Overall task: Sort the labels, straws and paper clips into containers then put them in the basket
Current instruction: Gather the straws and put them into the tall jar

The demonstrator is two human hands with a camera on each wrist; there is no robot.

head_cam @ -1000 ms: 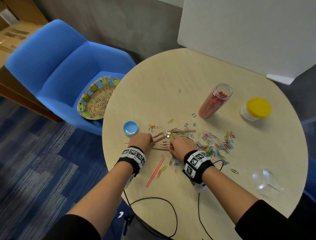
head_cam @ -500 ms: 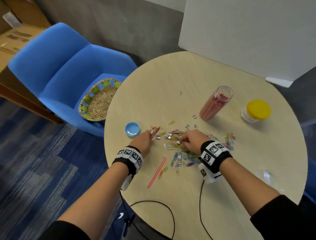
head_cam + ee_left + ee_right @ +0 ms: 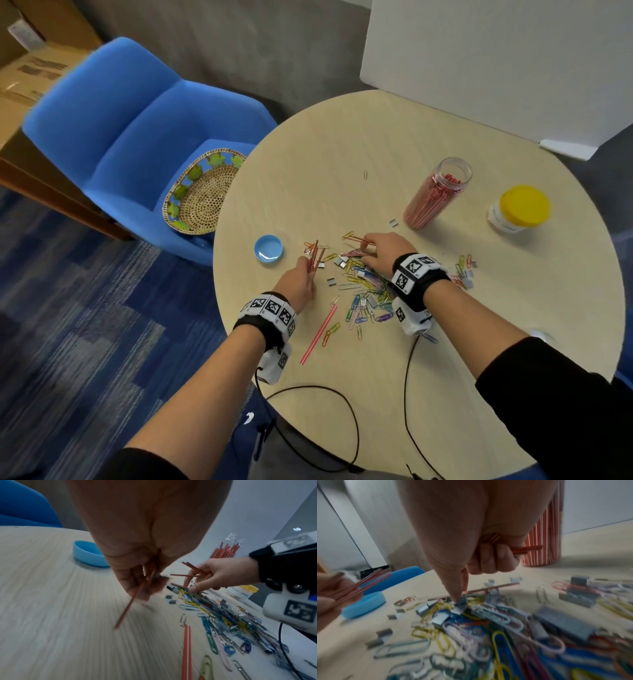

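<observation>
My wrists & arm hide part of the paper clips (image 3: 364,301) heaped w/ small grey labels (image 3: 340,262) mid-table; both wrist views are blurred. My left hand (image 3: 297,282) pinches a bunch of red straws (image 3: 313,257), my right hand (image 3: 385,248) curls round a few more, thumb pressing into the heap. Around: open jar of straws (image 3: 435,193), yellow-lidded jar (image 3: 519,209), blue lid (image 3: 269,248), basket (image 3: 202,193) on a blue chair (image 3: 137,130).

Even indoor light, blurred wrist views

No legible text; wristbands (image 3: 270,308) bear only coded squares.
</observation>
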